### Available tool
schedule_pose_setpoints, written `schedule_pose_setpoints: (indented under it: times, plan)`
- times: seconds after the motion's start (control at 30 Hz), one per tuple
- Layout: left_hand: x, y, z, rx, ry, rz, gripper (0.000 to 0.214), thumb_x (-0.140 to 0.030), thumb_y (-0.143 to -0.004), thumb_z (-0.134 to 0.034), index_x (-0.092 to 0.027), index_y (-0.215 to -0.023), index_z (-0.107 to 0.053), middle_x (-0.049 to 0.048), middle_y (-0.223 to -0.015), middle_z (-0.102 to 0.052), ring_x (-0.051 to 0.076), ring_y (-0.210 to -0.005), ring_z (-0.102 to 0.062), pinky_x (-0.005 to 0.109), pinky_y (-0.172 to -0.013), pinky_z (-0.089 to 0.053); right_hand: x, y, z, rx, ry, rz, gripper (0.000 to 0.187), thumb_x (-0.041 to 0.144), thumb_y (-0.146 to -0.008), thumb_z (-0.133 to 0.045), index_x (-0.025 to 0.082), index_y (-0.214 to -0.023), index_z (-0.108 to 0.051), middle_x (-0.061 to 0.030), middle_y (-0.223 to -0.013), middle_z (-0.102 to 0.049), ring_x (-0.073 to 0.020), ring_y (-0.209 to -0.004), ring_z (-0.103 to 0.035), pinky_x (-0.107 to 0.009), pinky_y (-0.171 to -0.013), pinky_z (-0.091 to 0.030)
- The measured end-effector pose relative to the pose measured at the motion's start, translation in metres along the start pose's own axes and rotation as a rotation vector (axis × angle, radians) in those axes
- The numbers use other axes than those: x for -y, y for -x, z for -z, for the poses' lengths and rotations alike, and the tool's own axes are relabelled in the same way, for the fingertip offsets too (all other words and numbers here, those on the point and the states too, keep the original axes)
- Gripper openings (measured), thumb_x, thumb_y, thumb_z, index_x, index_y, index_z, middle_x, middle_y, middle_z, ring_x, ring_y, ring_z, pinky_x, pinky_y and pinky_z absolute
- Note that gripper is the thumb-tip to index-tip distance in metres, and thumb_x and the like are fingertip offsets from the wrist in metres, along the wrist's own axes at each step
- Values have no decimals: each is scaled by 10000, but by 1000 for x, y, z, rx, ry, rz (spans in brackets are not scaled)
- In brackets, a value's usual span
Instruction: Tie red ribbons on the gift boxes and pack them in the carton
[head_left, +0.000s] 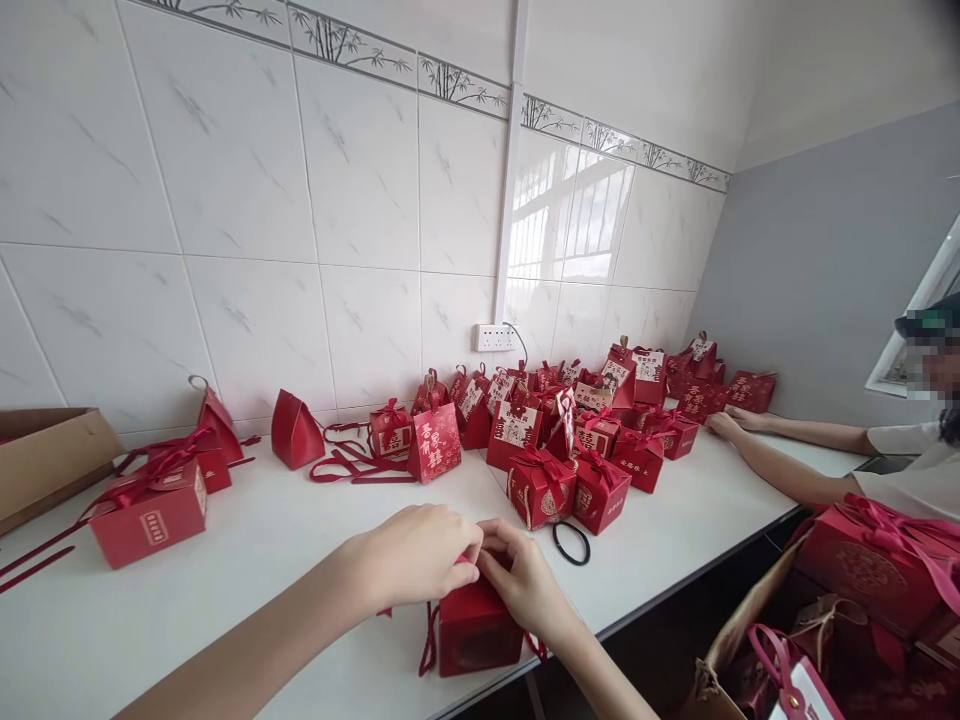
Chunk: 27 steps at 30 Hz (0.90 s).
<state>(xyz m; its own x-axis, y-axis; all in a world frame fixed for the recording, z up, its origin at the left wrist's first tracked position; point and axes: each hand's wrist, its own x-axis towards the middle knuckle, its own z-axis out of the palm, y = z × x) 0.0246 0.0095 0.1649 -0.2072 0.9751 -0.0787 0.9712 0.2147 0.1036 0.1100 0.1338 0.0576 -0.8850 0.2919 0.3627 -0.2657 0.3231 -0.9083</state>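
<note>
A small red gift box (480, 632) stands near the front edge of the white table, a dark panel on the side facing me. Dark red ribbon (427, 640) hangs down beside it. My left hand (424, 555) is closed above the box top, pinching a bit of red ribbon at its fingertips. Against it, my right hand (517, 575) has its fingers curled at the top right of the box; what lies between them is hidden. Just beyond, a black ring-shaped band (571, 543) lies on the table.
Many red gift boxes (544, 485) crowd the table ahead. At left are a ribboned box (154, 510) and a cardboard carton (60, 455). Loose ribbons (367, 470) lie near the wall. A carton of boxes (750, 610) stands lower right. A co-worker's arms (780, 465) rest at right.
</note>
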Motion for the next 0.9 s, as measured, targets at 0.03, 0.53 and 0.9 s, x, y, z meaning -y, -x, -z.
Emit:
schedule_pose_setpoints:
  times: [0.03, 0.53, 0.9]
  plan:
    - [0, -1, 1, 4, -25, -9, 187, -201, -759, -455, -207, -733, -641, 44, -724, -664, 212, -656, -606, 266, -500, -291, 1, 0, 0, 6, -4, -1, 90, 183, -827, -464, 172, -857, -548, -31, -788, -680, -162, -768, -630, -253, -700, -448]
    - [3, -29, 18, 111, 22, -46, 206, -176, -747, -462, -217, -768, -663, 31, -792, -663, 169, -671, -581, 241, -472, -306, -4, -1, 0, -18, 72, 11, 157, 136, -794, -455, 151, -753, -606, 2, -715, -617, -121, -668, -537, -203, -618, -400]
    - [24, -32, 8, 53, 378, 40, 122, -288, -725, -497, -224, -726, -601, -27, -667, -583, 112, -549, -501, 202, -453, -310, -6, -1, 5, -38, 118, 26, 165, 245, -825, -521, 179, -743, -649, -3, -750, -587, -127, -714, -527, -217, -687, -398]
